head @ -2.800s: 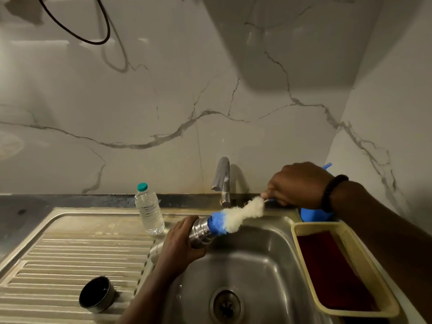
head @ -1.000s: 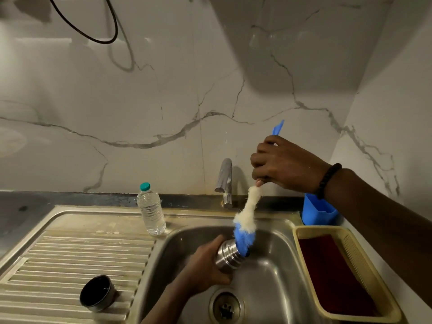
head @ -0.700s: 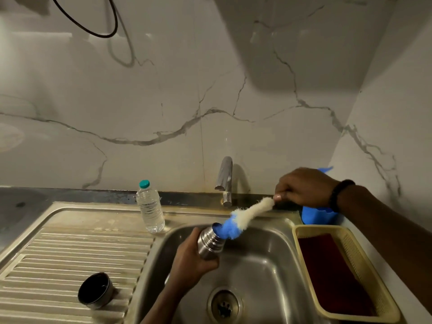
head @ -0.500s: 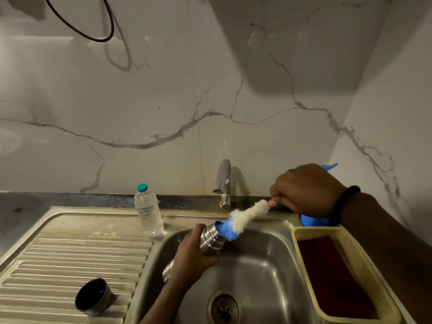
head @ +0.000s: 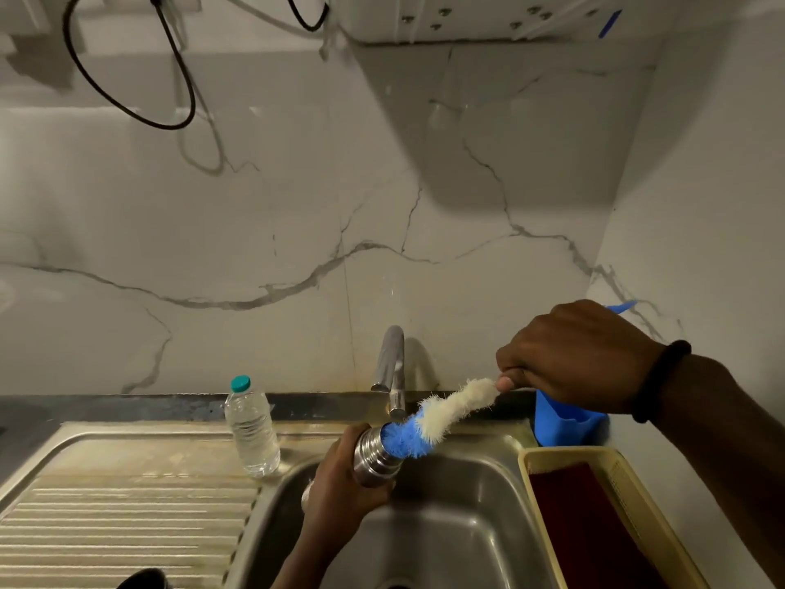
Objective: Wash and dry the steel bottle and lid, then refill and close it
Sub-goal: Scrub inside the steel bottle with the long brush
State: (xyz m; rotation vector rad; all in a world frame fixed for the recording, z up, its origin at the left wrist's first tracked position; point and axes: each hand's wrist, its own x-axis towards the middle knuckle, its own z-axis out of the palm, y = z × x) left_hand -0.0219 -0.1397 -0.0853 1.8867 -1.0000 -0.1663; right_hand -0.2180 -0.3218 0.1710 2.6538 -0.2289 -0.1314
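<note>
Head view, sink area. Steel bottle [head: 376,459] over sink basin [head: 467,525], gripped round body by left hand [head: 344,491], fingers curled about it; base mostly hidden behind hand. Long axis tilted, mouth up and to right, toward right hand [head: 573,359]. Bottle brush [head: 437,418] roughly in line w/ that axis: blue bristle end at bottle mouth, white section and handle outside. Right hand closed round handle, thumb tip near start of white bristles; blue handle tip out behind hand. Wash step judged underway; next stroke prob. along bottle axis, down-left from right hand.

Lid [head: 142,579] dark, cut by bottom edge, on ribbed drainboard [head: 127,525], well apart from both hands, nearer left. Small plastic water bottle [head: 251,427] w/ teal cap upright at drainboard's edge, just left of basin. Tap [head: 391,371] behind bottle; no water stream seen. Blue container [head: 560,423] behind right hand; yellow tray [head: 628,499] w/ dark red cloth right of basin.
</note>
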